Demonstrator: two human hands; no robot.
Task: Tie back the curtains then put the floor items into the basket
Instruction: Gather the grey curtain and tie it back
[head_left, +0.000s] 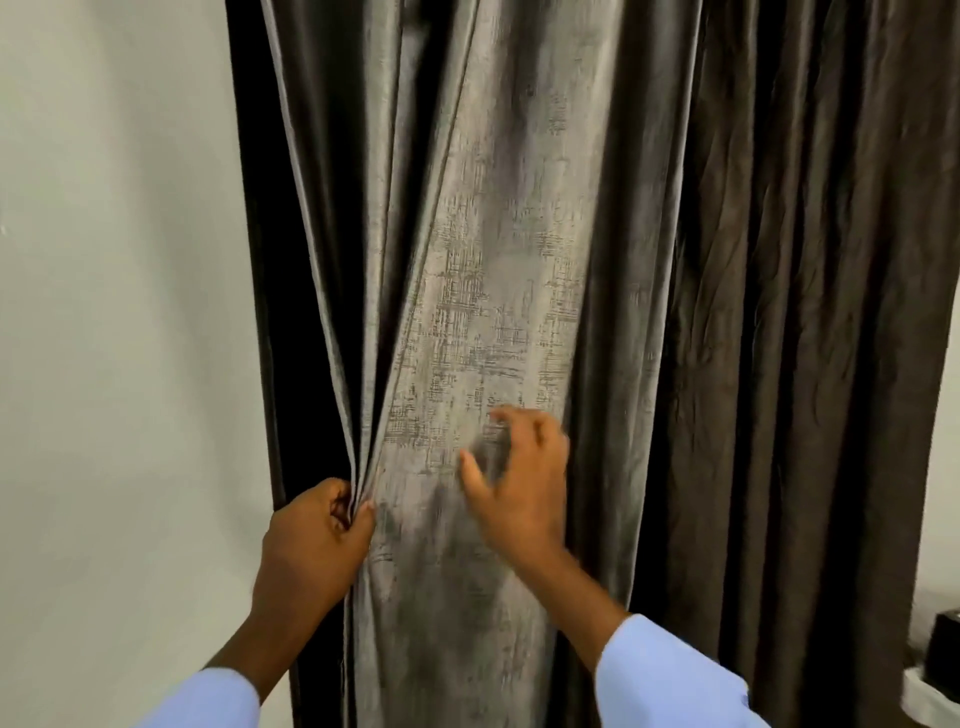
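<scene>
- I count two hands in my view, both low in the frame, each coming out of a light blue sleeve (670, 675).
- I count two bodies of curtain fabric: a grey patterned curtain (483, 291) filling the centre, and a darker brown curtain (789, 338) hanging in crumpled folds at the right.
- One plain pale wall (114, 291) takes up the left of the frame.
- One dark object (946, 636) sits at the lower right edge, too cut off for me to name.
- The left hand (311, 545) is at lower left of centre, its fingers and thumb curled round the gathered left edge of the grey patterned curtain, pinching the folds together.
- From that grip the fabric rises up and to the right, fanning out into wider pleats toward the top of the frame, and it also hangs on down past the hand.
- The right hand (519, 483) is at lower centre, in front of the flat middle of the same curtain, fingers spread and loosely bent, holding nothing.
- That hand is blurred, so I cannot tell whether its fingertips touch the cloth.
</scene>
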